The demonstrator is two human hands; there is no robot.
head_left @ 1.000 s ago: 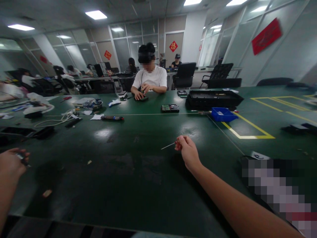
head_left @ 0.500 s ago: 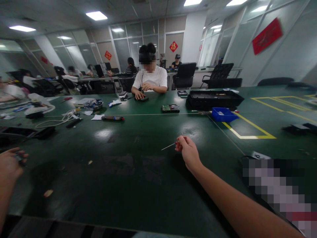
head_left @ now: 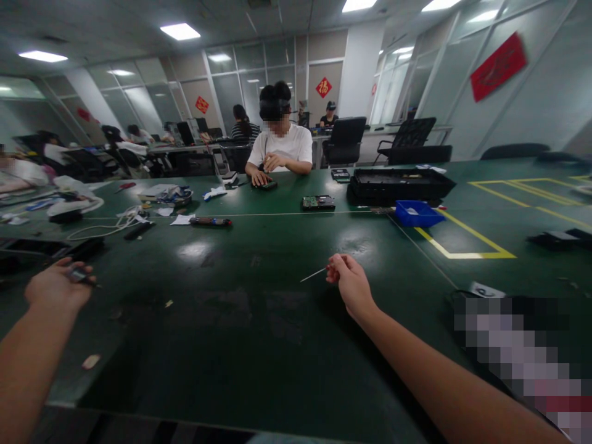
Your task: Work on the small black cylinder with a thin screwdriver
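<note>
While a thin metal rod (head_left: 312,275) is pinched by one end between the fingertips of the right hand (head_left: 350,280), its bare end is pointed leftward over the middle of the green table (head_left: 231,376). By the left hand (head_left: 58,287), turned palm upward with its fingers loosely curled, a small dark tool (head_left: 81,275) is held, well apart from the rod. Nearer the table's front edge, a pale scrap (head_left: 91,361) is noted. Farther out, a brown stick (head_left: 210,222), a circuit board (head_left: 318,202) and a blue bin (head_left: 419,220) are seen, with a co-worker (head_left: 287,148) seated beyond.

Risk, as judged: the rod could be dropped or twisted askew if the pinch is loosened, since it is supported at one end only. The dark tool could be spilled if the left palm is tipped.

Not determined: the rod's gripped end is covered by fingers, and contact of its tip with the tabletop cannot be told. The dark tool is blurred. The lower-right object (head_left: 518,364) is masked by pixel blocks; both forearms are cut off by the frame.
</note>
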